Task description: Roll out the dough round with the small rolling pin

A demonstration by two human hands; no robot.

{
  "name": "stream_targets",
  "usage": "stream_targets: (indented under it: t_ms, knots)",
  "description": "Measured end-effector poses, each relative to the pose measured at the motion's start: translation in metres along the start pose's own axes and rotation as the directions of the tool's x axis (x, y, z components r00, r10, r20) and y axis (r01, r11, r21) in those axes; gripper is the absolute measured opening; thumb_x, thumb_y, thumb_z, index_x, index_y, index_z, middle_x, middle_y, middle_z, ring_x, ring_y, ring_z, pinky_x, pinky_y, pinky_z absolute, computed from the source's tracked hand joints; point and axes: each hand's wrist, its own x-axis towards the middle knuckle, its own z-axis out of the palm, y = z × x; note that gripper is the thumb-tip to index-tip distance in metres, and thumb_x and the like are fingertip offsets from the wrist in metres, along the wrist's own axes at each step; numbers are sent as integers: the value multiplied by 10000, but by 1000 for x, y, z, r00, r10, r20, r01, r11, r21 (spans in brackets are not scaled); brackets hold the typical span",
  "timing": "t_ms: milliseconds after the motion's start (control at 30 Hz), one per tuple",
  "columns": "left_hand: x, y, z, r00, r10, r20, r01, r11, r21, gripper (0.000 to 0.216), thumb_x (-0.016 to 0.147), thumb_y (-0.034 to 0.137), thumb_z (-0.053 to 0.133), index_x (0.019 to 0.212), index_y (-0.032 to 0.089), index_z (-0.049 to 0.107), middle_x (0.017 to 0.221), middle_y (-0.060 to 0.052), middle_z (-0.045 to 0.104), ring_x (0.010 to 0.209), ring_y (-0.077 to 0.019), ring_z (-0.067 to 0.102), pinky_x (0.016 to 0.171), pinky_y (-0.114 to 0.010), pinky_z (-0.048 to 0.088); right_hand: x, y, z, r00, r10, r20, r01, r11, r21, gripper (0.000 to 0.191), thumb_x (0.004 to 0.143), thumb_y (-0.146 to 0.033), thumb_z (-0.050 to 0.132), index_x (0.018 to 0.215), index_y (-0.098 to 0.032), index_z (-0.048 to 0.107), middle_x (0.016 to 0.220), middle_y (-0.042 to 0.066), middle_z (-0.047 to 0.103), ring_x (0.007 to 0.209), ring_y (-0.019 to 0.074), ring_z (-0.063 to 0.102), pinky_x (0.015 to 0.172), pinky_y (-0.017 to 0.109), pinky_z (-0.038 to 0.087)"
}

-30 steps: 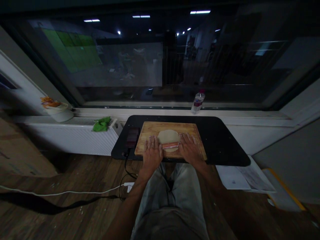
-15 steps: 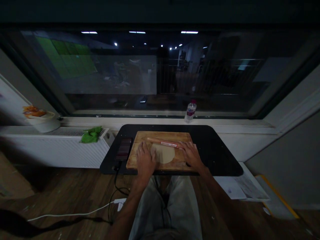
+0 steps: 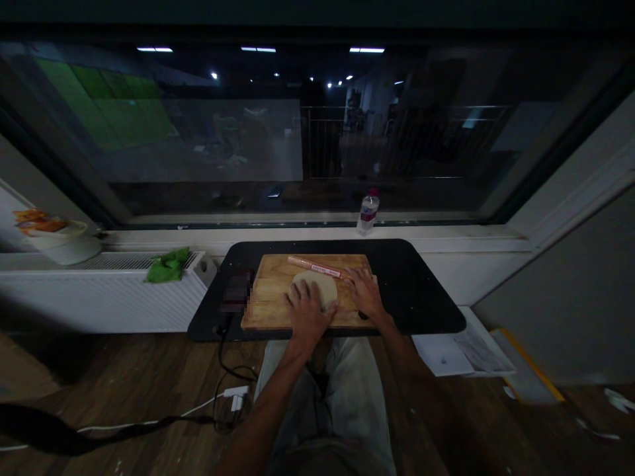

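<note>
Left hand (image 3: 307, 314) shifted onto dough (image 3: 320, 284), spread flat | right hand (image 3: 364, 294) spread flat on board (image 3: 268, 297)

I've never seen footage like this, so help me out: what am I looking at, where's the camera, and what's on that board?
There is no machine here: the camera sits on a person's head, looking forward and down, so everything is seen from the wearer's own viewpoint. A wooden cutting board lies on a black table by a dark window. The left hand lies flat on a round of dough on the board; the right hand rests open on the board beside it. Neither hand grips anything. A rolling pin lies loose near the board's far edge, and a water bottle stands on the sill behind.
</note>
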Motion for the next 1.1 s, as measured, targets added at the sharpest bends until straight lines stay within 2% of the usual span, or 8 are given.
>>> stream_targets:
  t_ms: [167, 333, 467, 633, 800, 900, 1033, 1100]
  knots:
    - [8, -24, -5, 993, 97, 69, -95, 995, -23, 764, 1058, 681, 666, 1650, 201, 614, 1769, -268, 504, 1653, -548, 419, 1290, -827, 353, 0, 2, 2, 996, 58, -72, -56, 998, 30, 484, 1177, -320, 429, 1612, -252, 632, 1528, 153, 721, 1423, 357, 587, 1133, 503, 486]
    - [35, -89, -23, 912, 305, 275, -298, 952, -66, 685, 1054, 591, 723, 1683, 365, 576, 1843, -155, 437, 1714, -453, 373, 1329, -774, 336, -1, 2, 3, 991, 98, -94, -96, 995, 33, 489, 1174, -324, 418, 1598, -231, 641, 1565, 163, 699, 1442, 365, 578, 1133, 497, 487]
    - [52, -130, -32, 909, 317, 270, -300, 948, -101, 706, 1042, 566, 733, 1689, 335, 571, 1797, -174, 493, 1690, -391, 432, 1329, -625, 422, -1, 2, 5, 986, 106, -130, -99, 994, 55, 476, 1176, -332, 405, 1566, -242, 663, 1543, 165, 707, 1391, 361, 605, 1106, 485, 485]
    - [49, -119, -19, 962, 231, 144, -217, 971, -104, 671, 1077, 595, 668, 1623, 210, 611, 1665, -220, 619, 1603, -391, 537, 1310, -564, 467, -1, 5, 7, 985, 90, -146, -81, 995, 64, 476, 1176, -327, 414, 1570, -238, 664, 1530, 159, 715, 1380, 361, 605, 1088, 476, 483]
    - [50, -100, -8, 942, 299, 156, -270, 946, -180, 770, 1028, 568, 753, 1663, 173, 567, 1770, -228, 508, 1685, -404, 433, 1344, -558, 437, 0, 7, 9, 989, 68, -129, -61, 996, 63, 479, 1171, -329, 421, 1582, -271, 660, 1524, 144, 728, 1386, 369, 597, 1098, 505, 503]
    - [58, -96, -14, 923, 349, 164, -297, 914, -276, 809, 1000, 545, 796, 1683, 192, 546, 1770, -195, 524, 1658, -363, 481, 1346, -509, 443, -1, 6, 9, 992, 65, -110, -61, 997, 41, 479, 1185, -338, 420, 1602, -261, 642, 1533, 145, 723, 1419, 364, 591, 1119, 506, 501]
    - [73, -96, -33, 983, 183, -29, -182, 928, -326, 439, 1150, 472, 544, 1427, 188, 732, 1472, -150, 755, 1415, -308, 671, 1261, -459, 518, 2, 5, 5, 999, -7, -33, 7, 1000, 15, 465, 1176, -314, 470, 1598, -251, 655, 1518, 143, 726, 1442, 337, 595, 1185, 501, 475]
    - [83, -97, -41, 982, 134, -131, -165, 949, -268, 399, 1178, 419, 455, 1285, 208, 777, 1376, -140, 780, 1362, -320, 672, 1241, -482, 516, 6, 4, 1, 996, -85, 15, 85, 996, 38, 466, 1169, -302, 483, 1595, -251, 664, 1513, 135, 732, 1441, 323, 602, 1237, 521, 445]
